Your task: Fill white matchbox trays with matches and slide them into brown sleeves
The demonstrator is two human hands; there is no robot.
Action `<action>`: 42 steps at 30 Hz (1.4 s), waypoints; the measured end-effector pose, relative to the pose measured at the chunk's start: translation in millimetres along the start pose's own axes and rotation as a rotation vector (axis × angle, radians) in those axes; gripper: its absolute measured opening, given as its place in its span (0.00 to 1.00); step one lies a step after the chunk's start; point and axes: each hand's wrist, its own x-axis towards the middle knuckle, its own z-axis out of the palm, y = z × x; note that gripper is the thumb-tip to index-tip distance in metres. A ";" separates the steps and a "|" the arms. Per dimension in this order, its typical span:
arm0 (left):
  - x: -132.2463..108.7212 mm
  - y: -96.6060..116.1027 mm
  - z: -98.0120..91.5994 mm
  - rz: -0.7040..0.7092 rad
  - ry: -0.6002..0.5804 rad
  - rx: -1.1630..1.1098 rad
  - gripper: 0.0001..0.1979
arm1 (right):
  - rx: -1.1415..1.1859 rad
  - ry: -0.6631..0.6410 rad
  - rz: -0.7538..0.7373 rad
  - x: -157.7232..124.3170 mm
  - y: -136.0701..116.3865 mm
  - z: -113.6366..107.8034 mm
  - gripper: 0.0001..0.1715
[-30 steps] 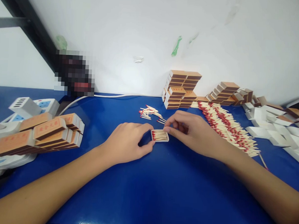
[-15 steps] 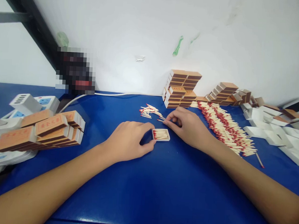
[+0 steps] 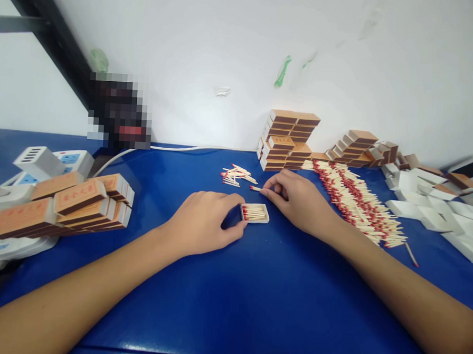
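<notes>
My left hand (image 3: pixel 211 224) grips the left end of a small white matchbox tray (image 3: pixel 266 219) between thumb and fingers. Matches (image 3: pixel 254 213) lie side by side in the tray, red heads to the left. My right hand (image 3: pixel 289 196) is just beyond the tray's right side, its thumb and fingertips pinched on matches (image 3: pixel 255 188) whose red heads point left; I cannot tell how many it holds. Close by on the left is a small loose pile of matches (image 3: pixel 237 174) on the blue table (image 3: pixel 222 298).
Stacked matchboxes (image 3: pixel 289 140) stand against the wall, with more boxes (image 3: pixel 357 143) to their right. A long heap of matches (image 3: pixel 357 204) stretches beside my right forearm. White trays (image 3: pixel 429 203) lie far right. At left, matchboxes (image 3: pixel 80 200) rest by a power strip (image 3: pixel 68 160).
The matches in my right fingertips have drawn slightly right, away from the loose pile, and their heads sit closer together. My left hand and the tray have stayed in place.
</notes>
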 end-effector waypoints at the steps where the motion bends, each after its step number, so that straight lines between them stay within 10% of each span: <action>1: -0.4 0.0 -0.1 -0.002 0.000 0.000 0.16 | 0.001 -0.004 0.001 -0.1 0.6 0.1 0.07; 42: -1.3 1.8 -2.1 0.013 -0.008 0.014 0.16 | -0.085 -0.033 -0.118 -0.5 12.0 -2.1 0.05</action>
